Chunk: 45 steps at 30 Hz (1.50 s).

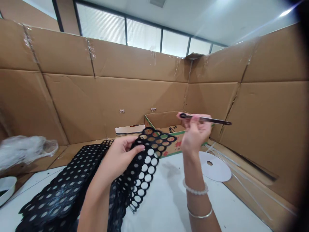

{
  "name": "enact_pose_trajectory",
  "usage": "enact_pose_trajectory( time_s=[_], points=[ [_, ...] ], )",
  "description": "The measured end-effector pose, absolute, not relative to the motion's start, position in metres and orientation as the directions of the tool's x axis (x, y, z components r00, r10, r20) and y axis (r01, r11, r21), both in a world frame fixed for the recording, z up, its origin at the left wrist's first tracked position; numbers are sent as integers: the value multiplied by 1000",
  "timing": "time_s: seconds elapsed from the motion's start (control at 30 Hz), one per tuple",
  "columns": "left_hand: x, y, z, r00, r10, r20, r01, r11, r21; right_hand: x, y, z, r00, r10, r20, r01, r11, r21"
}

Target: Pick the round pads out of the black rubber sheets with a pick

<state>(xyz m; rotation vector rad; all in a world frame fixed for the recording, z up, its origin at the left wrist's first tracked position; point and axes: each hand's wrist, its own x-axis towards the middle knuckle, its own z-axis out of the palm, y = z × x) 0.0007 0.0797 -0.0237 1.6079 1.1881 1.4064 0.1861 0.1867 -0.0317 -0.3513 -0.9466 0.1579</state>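
My left hand (122,154) is closed on a black sheet full of round holes (147,161), lifting its far end off the white table (169,199). More of the same black perforated sheets (65,190) lie stacked under my left forearm. My right hand (194,133) is raised above the table and pinches a thin dark metal tool (207,120) that points to the right, with a small black ring (183,115) at its left end by my fingertips.
An open cardboard box (166,124) with small black rings inside stands behind the hands. A white disc with a centre hole (214,167) lies at the right. Cardboard walls (135,93) enclose the table. A plastic bag (24,149) and a white bowl (7,188) sit left.
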Motion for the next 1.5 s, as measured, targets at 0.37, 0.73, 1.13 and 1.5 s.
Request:
enact_pose_trajectory(
  time_s=[0.37,0.73,1.13,1.5],
  points=[
    [-41,77,-24,-241,892,383,154,-354,922,158,224,-61,385,204,900,325,883,-339],
    [-22,85,-25,-50,935,352,20,-351,936,111,133,-45,62,274,960,-243,937,-251],
    [-29,56,-13,51,935,352,-126,-344,931,129,111,-31,10,206,978,-297,935,-194],
    [-24,53,-10,17,923,385,-66,-383,921,123,110,-39,-28,63,998,-86,994,-65]
  ],
)
